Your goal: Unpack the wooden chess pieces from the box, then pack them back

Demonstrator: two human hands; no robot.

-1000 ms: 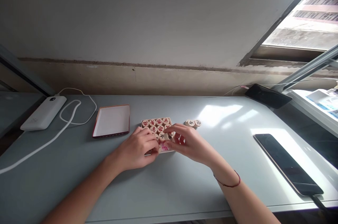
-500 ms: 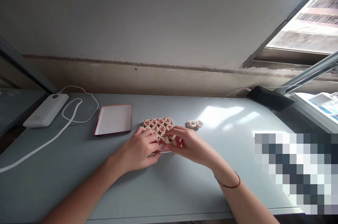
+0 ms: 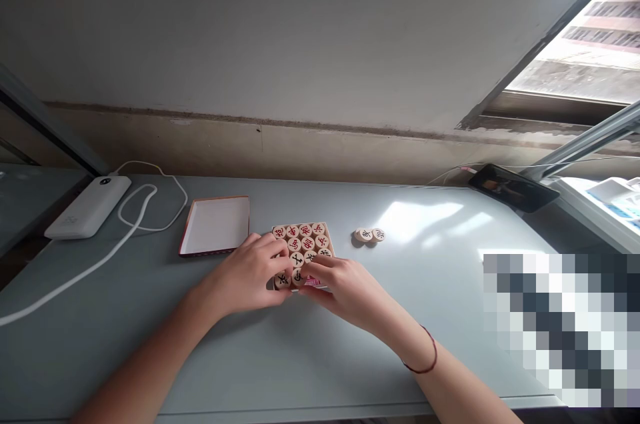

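Observation:
A small box point(image 3: 313, 281) filled with round wooden Chinese chess pieces point(image 3: 308, 243) lies on the table in front of me. Red characters mark the back rows, black ones the front rows. My left hand point(image 3: 253, 273) is curled around the box's left side, its fingertips by a black-marked piece point(image 3: 283, 279) in the front left corner. Between the fingers of my right hand point(image 3: 339, 283) is another chess piece point(image 3: 298, 277), low in the front row beside the corner piece. A patch of pink box floor shows beneath that hand. Its palm side is hidden.
Loose chess pieces point(image 3: 371, 235) lie right of the box. The upturned box lid point(image 3: 215, 226) sits to its left. Farther left is a white power bank point(image 3: 89, 207) with a white cable point(image 3: 100, 264). A dark phone point(image 3: 513, 187) rests at the back right.
My right hand has moved left and slightly down with a piece, into the front row. My left hand has shifted a little left, uncovering the front left pieces.

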